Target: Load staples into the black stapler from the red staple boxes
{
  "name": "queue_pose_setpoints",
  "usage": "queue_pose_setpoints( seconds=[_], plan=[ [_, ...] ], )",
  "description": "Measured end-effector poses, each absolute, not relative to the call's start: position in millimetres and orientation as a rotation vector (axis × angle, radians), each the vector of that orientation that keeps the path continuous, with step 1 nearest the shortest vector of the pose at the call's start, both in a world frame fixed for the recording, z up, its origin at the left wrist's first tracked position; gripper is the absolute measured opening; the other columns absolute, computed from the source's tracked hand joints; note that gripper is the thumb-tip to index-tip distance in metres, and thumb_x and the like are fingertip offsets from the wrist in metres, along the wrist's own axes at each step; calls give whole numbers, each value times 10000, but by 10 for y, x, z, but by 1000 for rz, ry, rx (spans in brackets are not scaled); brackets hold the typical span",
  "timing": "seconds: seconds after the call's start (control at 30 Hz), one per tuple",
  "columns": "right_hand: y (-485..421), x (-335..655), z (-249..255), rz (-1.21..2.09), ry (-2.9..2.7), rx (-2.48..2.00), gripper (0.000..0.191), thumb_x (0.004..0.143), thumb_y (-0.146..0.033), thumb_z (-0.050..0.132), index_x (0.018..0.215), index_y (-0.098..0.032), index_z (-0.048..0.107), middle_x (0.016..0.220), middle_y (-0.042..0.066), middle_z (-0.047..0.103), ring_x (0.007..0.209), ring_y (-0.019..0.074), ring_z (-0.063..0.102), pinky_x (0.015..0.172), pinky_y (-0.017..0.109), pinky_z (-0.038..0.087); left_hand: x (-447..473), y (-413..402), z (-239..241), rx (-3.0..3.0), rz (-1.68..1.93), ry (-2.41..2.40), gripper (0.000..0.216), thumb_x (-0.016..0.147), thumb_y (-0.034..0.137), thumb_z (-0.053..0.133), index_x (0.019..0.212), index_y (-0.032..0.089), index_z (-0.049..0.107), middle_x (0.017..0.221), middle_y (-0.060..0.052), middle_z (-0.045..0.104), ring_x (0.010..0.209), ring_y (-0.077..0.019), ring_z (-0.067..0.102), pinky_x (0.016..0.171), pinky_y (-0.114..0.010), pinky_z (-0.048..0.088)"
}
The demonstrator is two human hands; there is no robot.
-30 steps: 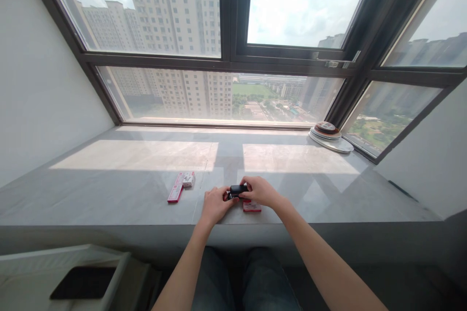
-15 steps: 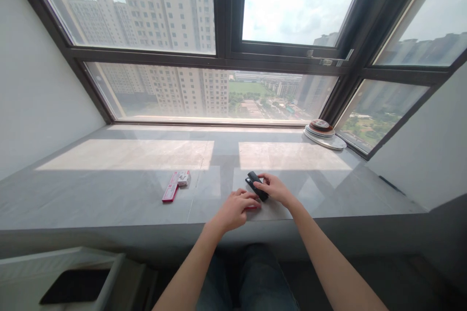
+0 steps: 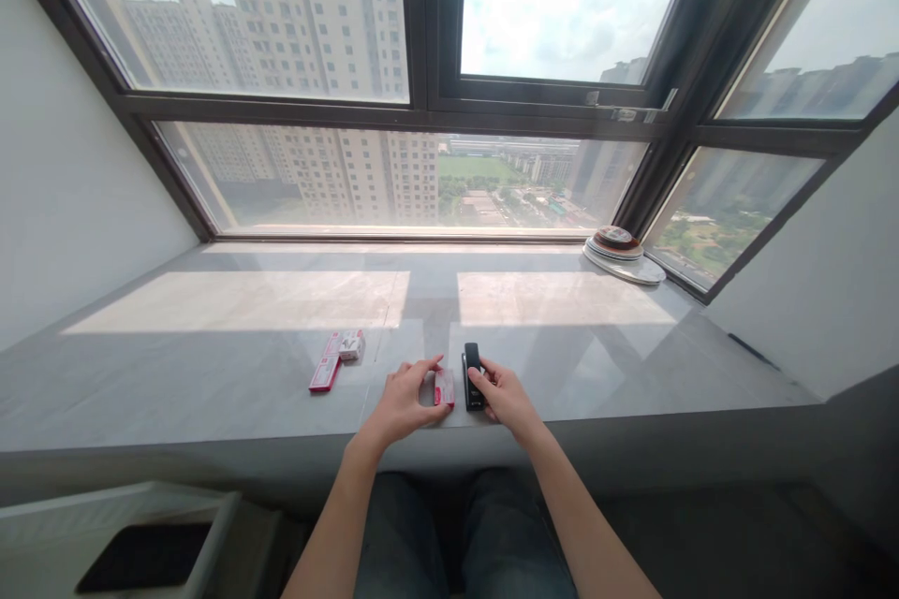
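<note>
My right hand [image 3: 504,393] is closed on a black stapler [image 3: 473,377], thumb on its upper side and fingers along its right. The stapler rests on the grey sill, pointing away from me. Just left of it lies a small red-and-white box [image 3: 444,387]. My left hand [image 3: 409,396] holds this box between thumb and fingers, the thumb at its near edge and the index finger by its far edge. A narrow gap separates box and stapler. Further left lie a long pink-and-white box [image 3: 325,372] and a small white box [image 3: 351,345], touching or nearly touching.
A stack of round plate-like discs [image 3: 622,255] stands in the sill's far right corner. Dark-framed windows [image 3: 421,117] rise behind the sill [image 3: 231,374]. Below its front edge, at lower left, is a white piece of furniture with a dark flat panel [image 3: 144,557].
The stapler has turned from slanted to straight and moved slightly left and nearer. My left hand has shifted left, and the small red-and-white box now shows beside the stapler.
</note>
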State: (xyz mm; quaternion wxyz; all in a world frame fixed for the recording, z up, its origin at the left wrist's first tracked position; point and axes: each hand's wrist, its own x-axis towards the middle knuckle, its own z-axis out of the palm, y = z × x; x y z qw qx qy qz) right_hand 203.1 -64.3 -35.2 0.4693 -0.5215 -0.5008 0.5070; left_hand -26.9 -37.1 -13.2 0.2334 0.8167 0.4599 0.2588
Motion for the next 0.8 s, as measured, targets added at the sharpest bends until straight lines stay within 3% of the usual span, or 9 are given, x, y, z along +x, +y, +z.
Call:
queue_pose_setpoints(
  seconds=[0.23, 0.33, 0.4, 0.5, 0.6, 0.8],
  plan=[
    [-635, 1899, -250, 1100, -1276, -1391, 699, 853, -660, 608, 1361, -181, 595, 629, -46, 434, 471, 105, 399, 425, 238, 332, -129, -455, -96, 2231, 785, 1235, 754, 731, 447, 807, 1425, 370, 523, 1250, -19, 667, 1134, -267, 578, 980, -375, 415],
    [-696, 1901, -159, 1070, -1260, -1432, 737, 855, -664, 604, 1404, -174, 565, 635, -30, 487, 514, 133, 454, 462, 251, 368, -181, -477, -59, 2197, 946, 1258, 547, 836, 479, 712, 1349, 339, 583, 1252, -32, 646, 1137, -250, 567, 967, -357, 443],
    [-730, 1888, -119, 1025, -1219, -1431, 766, 835, -671, 624, 1403, -162, 563, 634, -36, 494, 520, 137, 466, 473, 253, 383, -332, -464, -50, 2115, 1150, 1480, 350, 927, 468, 587, 1223, 290, 646, 1186, -52, 642, 1094, -244, 569, 958, -365, 453],
    [-751, 1862, -113, 969, -1177, -1408, 781, 784, -678, 673, 1357, -153, 595, 626, -53, 489, 508, 128, 459, 477, 249, 393, -767, -399, -78, 1838, 1394, 2137, 332, 936, 463, 544, 1136, 219, 648, 1136, -100, 617, 1091, -292, 543, 981, -439, 430],
    [-740, 1855, -161, 960, -1167, -1388, 752, 766, -670, 692, 1309, -156, 622, 621, -61, 486, 485, 116, 444, 463, 244, 388, -1269, -331, -143, 1640, 1235, 2542, 513, 881, 491, 597, 1307, 208, 564, 1220, -138, 585, 1151, -360, 508, 933, -476, 435],
    [-679, 1891, -314, 1053, -1170, -1339, 703, 806, -653, 668, 1318, -180, 581, 624, -95, 417, 398, 80, 380, 365, 220, 331, -1671, -346, -258, 1958, 677, 2186, 502, 908, 547, 522, 1350, 312, 567, 1028, -56, 630, 981, -278, 613, 861, -384, 460]
  ],
)
